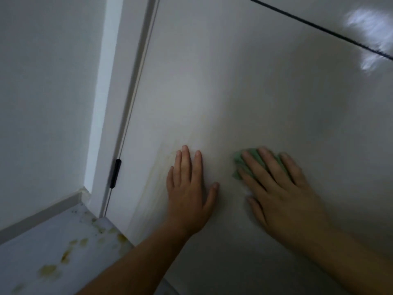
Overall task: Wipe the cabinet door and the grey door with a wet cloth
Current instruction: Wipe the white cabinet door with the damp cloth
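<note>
The left hand (188,188) lies flat on the door (234,81), palm down. Its fingers (185,160) are straight and close together, the thumb is spread to the side, and it holds nothing. The right hand (276,188) is just beside it, also flat. Its fingers (268,165) are extended and slightly splayed, pressing a green cloth (239,160) against the door. The cloth is soft and crumpled, mostly covered by the hand, and shows only between and beyond the fingertips. The door is a smooth, pale grey-white panel with a slight sheen. Faint yellowish streaks (161,167) mark it to the left of the left hand. A thin dark line (319,28) crosses its upper right corner, next to a blurred white glare (370,28). A small black hinge (116,173) sits on the door's left edge, against the white frame (110,103). Left of the frame is a plain wall (42,81) with a grey skirting (42,213). The pale floor (42,252) below carries yellow-brown blotches (47,270).
</note>
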Available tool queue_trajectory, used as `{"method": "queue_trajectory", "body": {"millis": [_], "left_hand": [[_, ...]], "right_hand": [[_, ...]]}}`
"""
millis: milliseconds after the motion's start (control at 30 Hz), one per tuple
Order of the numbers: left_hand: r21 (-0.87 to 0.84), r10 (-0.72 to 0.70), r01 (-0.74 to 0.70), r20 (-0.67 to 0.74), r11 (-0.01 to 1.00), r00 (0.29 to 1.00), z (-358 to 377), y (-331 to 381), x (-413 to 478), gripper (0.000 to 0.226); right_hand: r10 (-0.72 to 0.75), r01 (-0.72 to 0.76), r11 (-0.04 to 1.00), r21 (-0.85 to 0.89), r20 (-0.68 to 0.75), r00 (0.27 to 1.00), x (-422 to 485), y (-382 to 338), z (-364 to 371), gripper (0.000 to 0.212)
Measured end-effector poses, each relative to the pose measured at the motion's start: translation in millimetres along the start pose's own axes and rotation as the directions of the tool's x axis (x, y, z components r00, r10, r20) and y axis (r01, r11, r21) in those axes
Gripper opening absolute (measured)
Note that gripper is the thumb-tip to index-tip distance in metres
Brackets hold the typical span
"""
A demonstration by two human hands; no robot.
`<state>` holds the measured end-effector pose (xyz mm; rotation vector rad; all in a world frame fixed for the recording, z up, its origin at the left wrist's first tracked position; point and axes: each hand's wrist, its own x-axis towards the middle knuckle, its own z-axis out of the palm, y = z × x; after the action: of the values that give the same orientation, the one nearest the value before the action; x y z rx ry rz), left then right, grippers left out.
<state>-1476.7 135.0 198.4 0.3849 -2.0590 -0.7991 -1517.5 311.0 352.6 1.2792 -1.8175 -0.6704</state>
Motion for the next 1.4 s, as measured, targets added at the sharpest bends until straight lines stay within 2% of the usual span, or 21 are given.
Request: {"method": "queue_trajectory", "body": {"millis": [100, 200, 300, 400, 467, 567, 667, 767, 867, 967, 1067, 1133, 1267, 1400], "left_hand": [[-0.004, -0.036, 0.036, -0.01, 0.999, 0.999, 3, -25, -8, 0.084], [0.009, -0.166, 0.166, 0.045, 0.986, 0.985, 7, -46, -17, 0.086], [-0.054, -0.203, 0.207, 0.068, 0.977, 0.977, 7, -57, -19, 0.086], [-0.083, -0.161, 0.167, 0.076, 0.983, 0.984, 3, -67, -22, 0.084], [-0.066, -0.129, 0.135, 0.083, 0.989, 0.988, 1, -74, -22, 0.082], [-0.038, -0.093, 0.097, 0.081, 0.995, 0.992, 0, -82, -23, 0.081], [-0.035, -0.072, 0.074, 0.062, 0.997, 0.995, 0, -88, -24, 0.082], [-0.053, -0.137, 0.141, 0.068, 0.989, 0.988, -3, -88, -15, 0.083], [-0.059, -0.173, 0.181, 0.118, 0.982, 0.978, -4, -87, -11, 0.082], [-0.06, -0.167, 0.177, 0.136, 0.982, 0.976, -7, -91, -11, 0.082], [-0.071, -0.133, 0.146, 0.155, 0.987, 0.979, -11, -100, -14, 0.079], [-0.045, -0.105, 0.114, 0.158, 0.992, 0.982, -11, -107, -16, 0.08], [-0.024, -0.088, 0.093, 0.174, 0.995, 0.981, -10, -112, -19, 0.082], [-0.026, -0.09, 0.096, 0.157, 0.995, 0.983, -10, -114, -20, 0.081]], "right_hand": [[-0.085, 0.085, 0.995, -0.049, -0.007, 0.996, 86, -9, -2, 0.061], [-0.187, 0.189, 0.977, -0.095, 0.038, 0.982, 138, -33, 5, 0.063], [-0.308, 0.312, 0.948, -0.064, 0.074, 0.949, 115, -43, 19, 0.063], [-0.403, 0.403, 0.915, 0.017, 0.079, 0.912, 76, -42, 25, 0.061], [-0.434, 0.434, 0.901, 0.006, 0.065, 0.899, 88, -46, 28, 0.059], [-0.417, 0.417, 0.908, -0.032, 0.018, 0.909, 160, -73, 33, 0.06], [-0.356, 0.358, 0.921, -0.153, 0.045, 0.934, 211, -93, 32, 0.059], [-0.357, 0.359, 0.93, -0.083, 0.031, 0.933, 188, -88, 39, 0.06], [-0.411, 0.421, 0.901, -0.106, 0.107, 0.905, 169, -82, 37, 0.064], [-0.353, 0.357, 0.927, -0.117, 0.052, 0.934, 220, -96, 33, 0.065], [-0.317, 0.327, 0.932, -0.157, 0.085, 0.945, 252, -116, 32, 0.071], [-0.362, 0.374, 0.918, -0.131, 0.109, 0.926, 241, -114, 36, 0.068], [-0.441, 0.442, 0.897, -0.031, 0.042, 0.897, 191, -88, 40, 0.062], [-0.362, 0.363, 0.931, -0.029, 0.051, 0.931, 194, -94, 35, 0.065]]}}
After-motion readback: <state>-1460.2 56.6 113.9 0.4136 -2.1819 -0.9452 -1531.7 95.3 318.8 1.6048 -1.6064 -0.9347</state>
